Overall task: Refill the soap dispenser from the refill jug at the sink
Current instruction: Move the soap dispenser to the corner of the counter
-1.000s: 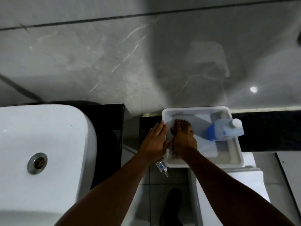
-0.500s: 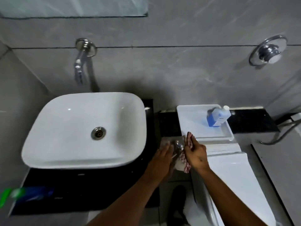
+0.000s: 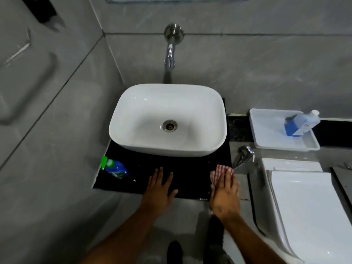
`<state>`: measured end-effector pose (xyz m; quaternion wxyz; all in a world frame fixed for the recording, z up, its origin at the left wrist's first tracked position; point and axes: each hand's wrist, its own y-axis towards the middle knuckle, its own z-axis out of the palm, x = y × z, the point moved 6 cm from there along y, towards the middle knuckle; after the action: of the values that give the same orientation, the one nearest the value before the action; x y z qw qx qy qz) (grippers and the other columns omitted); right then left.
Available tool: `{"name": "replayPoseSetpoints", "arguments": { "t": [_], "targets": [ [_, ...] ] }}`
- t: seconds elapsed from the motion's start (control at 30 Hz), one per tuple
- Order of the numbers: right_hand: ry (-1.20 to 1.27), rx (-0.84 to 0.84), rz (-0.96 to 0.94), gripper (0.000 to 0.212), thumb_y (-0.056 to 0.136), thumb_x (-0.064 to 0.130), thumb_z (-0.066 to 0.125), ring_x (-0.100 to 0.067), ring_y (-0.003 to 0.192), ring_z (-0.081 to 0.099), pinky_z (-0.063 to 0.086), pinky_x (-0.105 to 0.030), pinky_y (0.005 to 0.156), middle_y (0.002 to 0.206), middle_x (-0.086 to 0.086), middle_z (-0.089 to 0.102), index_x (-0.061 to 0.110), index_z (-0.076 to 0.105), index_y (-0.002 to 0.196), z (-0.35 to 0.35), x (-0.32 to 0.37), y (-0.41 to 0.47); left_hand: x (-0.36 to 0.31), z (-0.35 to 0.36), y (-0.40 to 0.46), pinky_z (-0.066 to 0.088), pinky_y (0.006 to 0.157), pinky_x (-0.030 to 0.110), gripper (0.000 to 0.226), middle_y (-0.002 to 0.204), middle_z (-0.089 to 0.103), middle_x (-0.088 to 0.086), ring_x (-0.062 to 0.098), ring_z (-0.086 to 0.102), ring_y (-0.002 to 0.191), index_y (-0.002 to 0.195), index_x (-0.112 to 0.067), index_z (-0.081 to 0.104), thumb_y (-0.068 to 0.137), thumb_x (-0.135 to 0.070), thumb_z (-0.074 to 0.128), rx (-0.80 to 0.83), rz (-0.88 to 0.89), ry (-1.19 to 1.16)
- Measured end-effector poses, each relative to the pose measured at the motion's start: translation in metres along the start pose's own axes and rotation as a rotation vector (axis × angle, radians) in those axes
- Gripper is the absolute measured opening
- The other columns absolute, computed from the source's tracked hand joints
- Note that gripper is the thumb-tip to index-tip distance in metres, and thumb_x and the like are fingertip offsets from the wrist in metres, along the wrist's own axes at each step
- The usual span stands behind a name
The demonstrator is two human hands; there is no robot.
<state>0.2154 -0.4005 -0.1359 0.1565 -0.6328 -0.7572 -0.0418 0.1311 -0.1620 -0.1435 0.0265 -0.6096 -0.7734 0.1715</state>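
A blue soap dispenser (image 3: 115, 168) with a green pump lies on its side at the front left of the black counter (image 3: 190, 164). The refill jug (image 3: 300, 124), pale with blue liquid and a white cap, leans in a white tray (image 3: 266, 128) at the right. My left hand (image 3: 161, 185) rests flat on the counter, fingers spread, holding nothing. My right hand (image 3: 225, 193) presses a red-and-white checked cloth (image 3: 219, 173) onto the counter's front right corner.
A white basin (image 3: 142, 119) sits on the counter under a wall tap (image 3: 170, 54). A chrome spray nozzle (image 3: 243, 155) hangs between counter and toilet. A white toilet (image 3: 304, 206) with closed lid stands at the right. Grey tiled walls surround.
The view has swung left from the tray to the basin. Both hands have moved from beside the tray and nozzle to the counter, the right one carrying the cloth.
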Motion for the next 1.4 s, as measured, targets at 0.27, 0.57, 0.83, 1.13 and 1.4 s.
{"name": "replayPoseSetpoints", "arguments": {
  "t": [0.27, 0.57, 0.83, 1.13, 1.4],
  "targets": [
    [-0.026, 0.048, -0.062, 0.062, 0.099, 0.033, 0.03, -0.042, 0.15, -0.003, 0.003, -0.053, 0.122, 0.161, -0.026, 0.009, 0.005, 0.02, 0.153, 0.026, 0.086, 0.053, 0.005, 0.009, -0.002, 0.011, 0.125, 0.049, 0.069, 0.168, 0.019, 0.018, 0.035, 0.013, 0.157, 0.158, -0.03, 0.029, 0.098, -0.063, 0.037, -0.151, 0.075, -0.057],
    [-0.131, 0.001, -0.082, 0.064, 0.1, 0.036, 0.025, -0.035, 0.151, -0.004, 0.009, -0.051, 0.122, 0.164, -0.018, 0.005, 0.008, 0.008, 0.156, 0.022, 0.064, 0.024, 0.01, 0.011, 0.0, 0.004, 0.125, 0.046, 0.071, 0.17, 0.014, 0.013, 0.032, 0.009, 0.158, 0.159, -0.034, 0.022, 0.096, -0.067, 0.03, -0.164, 0.055, -0.117],
    [-0.271, 0.048, -0.484, 0.066, 0.098, 0.038, 0.028, -0.027, 0.152, 0.002, 0.006, -0.051, 0.122, 0.165, -0.009, 0.01, 0.018, 0.006, 0.157, 0.027, 0.098, 0.015, 0.031, 0.003, -0.006, 0.017, 0.127, 0.047, 0.068, 0.167, 0.026, 0.008, 0.029, 0.016, 0.157, 0.154, -0.028, 0.039, 0.096, -0.064, 0.041, -0.264, 0.049, -0.171],
    [-0.177, 0.112, -0.688, 0.063, 0.099, 0.031, 0.035, -0.033, 0.152, 0.001, 0.004, -0.048, 0.123, 0.163, -0.015, 0.013, 0.01, 0.016, 0.155, 0.048, 0.172, 0.01, 0.058, -0.005, -0.04, 0.034, 0.118, 0.055, 0.064, 0.157, 0.04, 0.022, 0.04, 0.032, 0.149, 0.148, -0.003, 0.045, 0.093, -0.029, 0.067, -0.397, -0.008, -0.41],
    [-0.118, 0.09, -0.669, 0.065, 0.097, 0.028, 0.039, -0.036, 0.151, 0.001, 0.009, -0.046, 0.123, 0.161, -0.019, 0.016, 0.006, 0.019, 0.154, 0.063, 0.198, 0.014, 0.139, -0.052, -0.061, 0.016, 0.121, 0.029, 0.126, 0.163, 0.022, 0.021, 0.03, 0.018, 0.151, 0.157, -0.004, 0.014, 0.066, -0.036, 0.094, -0.757, -0.541, -0.808]
  ]
}}
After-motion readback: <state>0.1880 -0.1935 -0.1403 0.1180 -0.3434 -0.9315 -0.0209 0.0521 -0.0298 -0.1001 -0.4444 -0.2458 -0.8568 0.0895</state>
